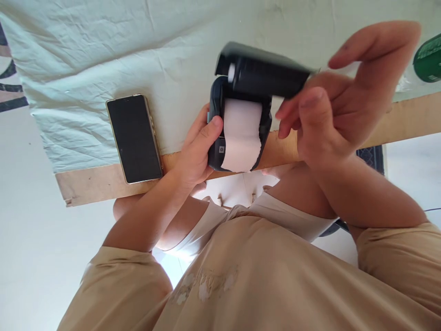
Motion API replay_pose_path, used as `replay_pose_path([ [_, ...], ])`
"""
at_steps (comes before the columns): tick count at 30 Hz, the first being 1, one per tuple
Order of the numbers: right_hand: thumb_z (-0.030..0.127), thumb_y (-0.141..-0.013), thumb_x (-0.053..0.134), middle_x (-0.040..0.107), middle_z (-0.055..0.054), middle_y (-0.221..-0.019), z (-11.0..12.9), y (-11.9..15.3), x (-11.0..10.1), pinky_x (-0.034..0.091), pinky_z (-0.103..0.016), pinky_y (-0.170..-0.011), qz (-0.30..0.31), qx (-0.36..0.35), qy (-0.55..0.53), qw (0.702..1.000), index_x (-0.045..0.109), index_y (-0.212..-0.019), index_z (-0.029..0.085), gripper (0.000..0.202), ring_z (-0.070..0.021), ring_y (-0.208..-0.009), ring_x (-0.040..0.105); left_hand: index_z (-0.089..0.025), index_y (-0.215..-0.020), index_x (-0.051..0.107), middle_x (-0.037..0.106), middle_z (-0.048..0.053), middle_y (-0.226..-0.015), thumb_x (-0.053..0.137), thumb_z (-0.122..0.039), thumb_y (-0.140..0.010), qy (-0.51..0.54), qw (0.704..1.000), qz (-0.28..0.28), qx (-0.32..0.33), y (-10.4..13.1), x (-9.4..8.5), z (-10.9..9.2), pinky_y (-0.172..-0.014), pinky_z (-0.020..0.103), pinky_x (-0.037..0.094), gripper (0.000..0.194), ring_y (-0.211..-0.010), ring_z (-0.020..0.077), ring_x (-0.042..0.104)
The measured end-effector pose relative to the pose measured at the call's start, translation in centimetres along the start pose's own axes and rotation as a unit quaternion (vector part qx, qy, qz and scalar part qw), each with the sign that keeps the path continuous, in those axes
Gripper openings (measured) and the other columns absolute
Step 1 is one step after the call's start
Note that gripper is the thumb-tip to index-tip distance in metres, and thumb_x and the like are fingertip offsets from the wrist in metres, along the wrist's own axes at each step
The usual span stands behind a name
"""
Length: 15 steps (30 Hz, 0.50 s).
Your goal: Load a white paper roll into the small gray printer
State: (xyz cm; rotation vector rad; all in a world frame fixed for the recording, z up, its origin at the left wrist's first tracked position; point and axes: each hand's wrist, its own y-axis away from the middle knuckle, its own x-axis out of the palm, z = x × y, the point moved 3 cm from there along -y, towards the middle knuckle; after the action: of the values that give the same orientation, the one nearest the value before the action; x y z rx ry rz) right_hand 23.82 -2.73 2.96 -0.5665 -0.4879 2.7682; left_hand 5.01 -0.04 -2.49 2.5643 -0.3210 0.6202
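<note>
A small black printer is held over the table's front edge, its lid swung up and slightly blurred. Inside lies a white paper roll whose loose end has a ragged side and hangs toward my body. My left hand wraps round the printer's left side, thumb on top. At the right, my right hand is beside the raised lid, fingers apart and partly curled; some fingertips are behind or near the lid's right end.
A dark-screened phone lies left of the printer, across the pale green cloth and the wooden table edge. A green object stands at the far right.
</note>
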Motion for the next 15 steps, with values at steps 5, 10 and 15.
replay_pose_path([
  [5,0.04,-0.108,0.052,0.066,-0.002,-0.101,0.5,-0.5,0.9,0.047,-0.036,-0.063,0.111,-0.023,0.186,0.976,0.056,-0.098,0.03,0.015,-0.0178,-0.078,0.066,-0.028,-0.113,0.073,0.08,0.003,-0.106,0.078,-0.054,-0.094,0.005,0.997,0.06,0.048,-0.1,-0.1,0.1,-0.094,0.037,0.064,0.032,-0.128,0.0287,0.074],
  [10,0.037,-0.098,0.063,0.071,-0.002,-0.091,0.6,0.0,1.1,0.021,-0.032,-0.061,0.18,-0.016,0.313,0.932,0.075,-0.111,0.03,0.019,-0.0164,-0.068,0.047,-0.028,-0.124,0.072,0.079,0.003,-0.113,0.081,-0.05,-0.095,0.004,0.996,0.084,0.037,0.0,-0.4,0.3,-0.086,0.032,0.062,0.037,-0.117,0.0252,0.077],
  [15,0.042,-0.092,0.07,0.068,-0.001,-0.084,-0.3,-0.3,1.0,0.024,-0.03,-0.061,0.252,-0.016,0.301,0.92,0.073,-0.129,0.031,0.038,-0.0176,-0.067,0.047,-0.028,-0.126,0.076,0.075,0.002,-0.123,0.076,-0.053,-0.098,-0.032,0.995,0.083,0.036,0.1,-0.6,0.3,-0.093,0.027,0.057,0.038,-0.115,0.0193,0.073],
])
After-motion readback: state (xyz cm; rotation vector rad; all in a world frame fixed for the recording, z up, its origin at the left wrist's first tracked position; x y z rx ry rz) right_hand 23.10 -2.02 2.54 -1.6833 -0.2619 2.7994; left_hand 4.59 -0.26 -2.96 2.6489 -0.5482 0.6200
